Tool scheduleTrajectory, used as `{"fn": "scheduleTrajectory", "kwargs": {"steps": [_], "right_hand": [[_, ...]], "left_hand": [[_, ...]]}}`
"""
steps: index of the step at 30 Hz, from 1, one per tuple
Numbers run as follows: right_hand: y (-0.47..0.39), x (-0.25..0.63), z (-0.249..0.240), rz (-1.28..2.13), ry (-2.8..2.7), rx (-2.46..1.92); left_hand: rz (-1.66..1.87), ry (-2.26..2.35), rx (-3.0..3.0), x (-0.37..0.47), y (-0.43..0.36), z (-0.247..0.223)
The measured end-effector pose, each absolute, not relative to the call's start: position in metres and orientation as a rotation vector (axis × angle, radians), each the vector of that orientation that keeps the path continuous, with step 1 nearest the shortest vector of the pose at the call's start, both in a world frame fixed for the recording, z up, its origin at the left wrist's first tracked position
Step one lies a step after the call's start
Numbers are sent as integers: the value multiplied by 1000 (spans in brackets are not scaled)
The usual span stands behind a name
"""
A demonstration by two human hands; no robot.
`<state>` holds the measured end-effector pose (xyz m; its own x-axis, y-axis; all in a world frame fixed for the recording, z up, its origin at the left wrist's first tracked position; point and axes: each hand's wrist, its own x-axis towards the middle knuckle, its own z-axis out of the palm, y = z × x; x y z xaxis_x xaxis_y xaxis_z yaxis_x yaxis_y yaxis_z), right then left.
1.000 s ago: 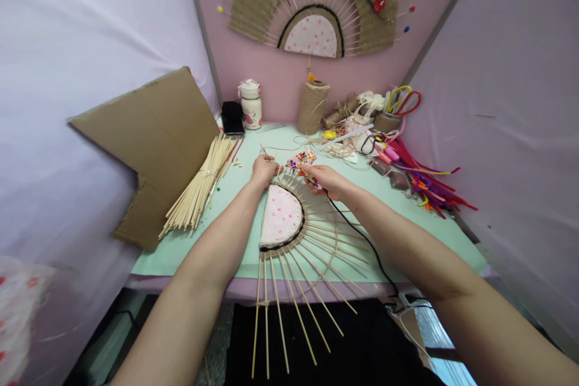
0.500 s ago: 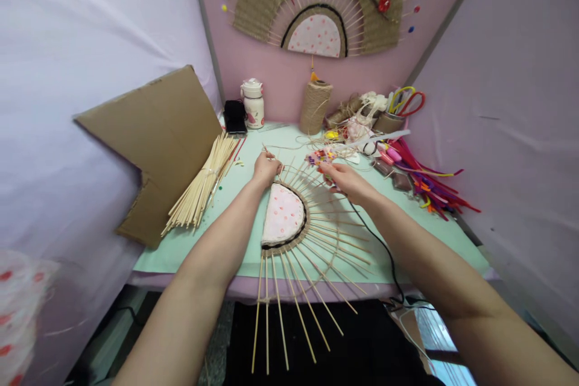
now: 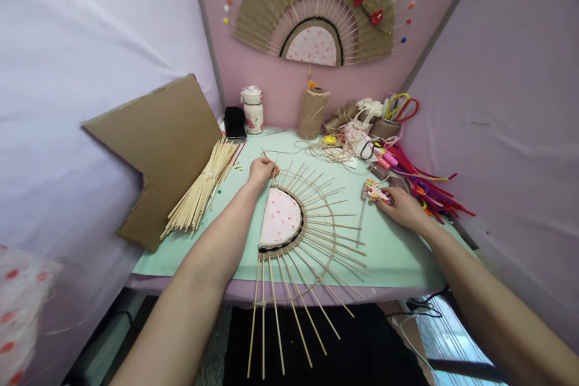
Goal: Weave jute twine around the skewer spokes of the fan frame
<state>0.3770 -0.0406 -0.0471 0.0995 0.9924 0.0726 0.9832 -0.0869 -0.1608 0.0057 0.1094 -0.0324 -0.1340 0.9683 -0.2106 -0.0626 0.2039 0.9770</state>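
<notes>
Pale green covers the tabletop (image 3: pixel 398 259), and across its near edge come the long sticks of a half-round fan frame (image 3: pixel 282 217)! Its straight side runs near to far, sticks spreading to the right and toward the person, a cord arc (image 3: pixel 333 223) crossing them. Left hand (image 3: pixel 261 172) is right at the far end of that straight side, fingers pinched on a stick or cord, too small to tell which. Right hand (image 3: pixel 400 206) is well out to the right, fingers closed round a patterned tool (image 3: pixel 376 192), past the stick tips; so the left is the nearer hand to the frame. Bundled sticks (image 3: pixel 199 190) lie left. Farther back, a brown pot (image 3: pixel 386 128) holds scissors, yellow and red handles up, and a lidded bottle (image 3: pixel 253 111) stands, contents hidden. Behind, a finished-looking fan (image 3: pixel 262 12) hangs!
</notes>
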Motion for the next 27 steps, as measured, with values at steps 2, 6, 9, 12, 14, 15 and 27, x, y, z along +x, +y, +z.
{"fn": "scheduleTrajectory", "kwargs": {"steps": [2,6,9,12,14,15,27], "right_hand": [[-40,376,-47,91,-1976,-2197],[-39,378,-46,132,-1977,-2184],[-38,382,-44,188,-2039,-2163],[-39,382,-44,192,-2064,-2187],[-39,381,-44,175,-2059,-2212],[-39,381,-45,171,-2055,-2223],[-20,324,4,624,-1271,-1801]], "left_hand": [[1177,1363,929,6,109,-32],[1188,1348,868,5,109,-30],[1193,1328,816,4,108,-27],[1191,1306,782,2,106,-23],[1186,1293,767,1,105,-21],[1182,1288,761,0,105,-21],[1069,1309,780,-9,108,-17]]}}
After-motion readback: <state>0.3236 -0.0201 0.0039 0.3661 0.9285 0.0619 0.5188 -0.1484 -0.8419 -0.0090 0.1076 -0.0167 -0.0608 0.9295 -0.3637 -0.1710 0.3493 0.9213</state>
